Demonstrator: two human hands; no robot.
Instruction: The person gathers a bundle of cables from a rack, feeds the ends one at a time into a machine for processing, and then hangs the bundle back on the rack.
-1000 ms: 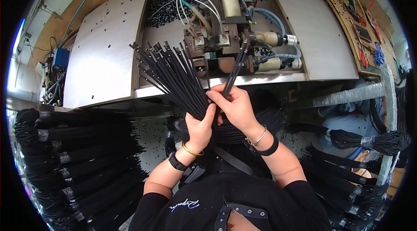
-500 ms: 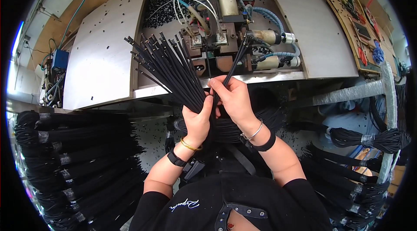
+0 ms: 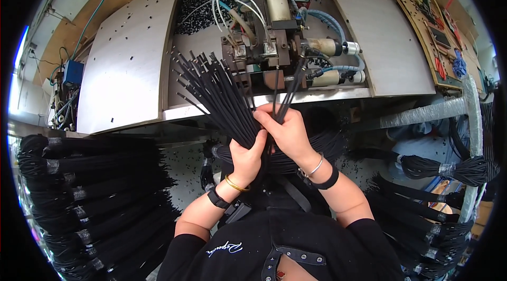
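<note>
Gripping black cable bundle (image 3: 222,96) w/ both hands, left (image 3: 245,157) & right (image 3: 288,133).

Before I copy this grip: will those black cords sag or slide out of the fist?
The black cords fan straight above the left hand, so probably fairly stiff. The right hand lifts one alone, suggesting each is light. They look smooth and may slip.

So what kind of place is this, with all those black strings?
Probably a factory workbench: a small machine with hoses, taped bundles of black cords stacked alongside, and a fan of cords in the left hand.
</note>
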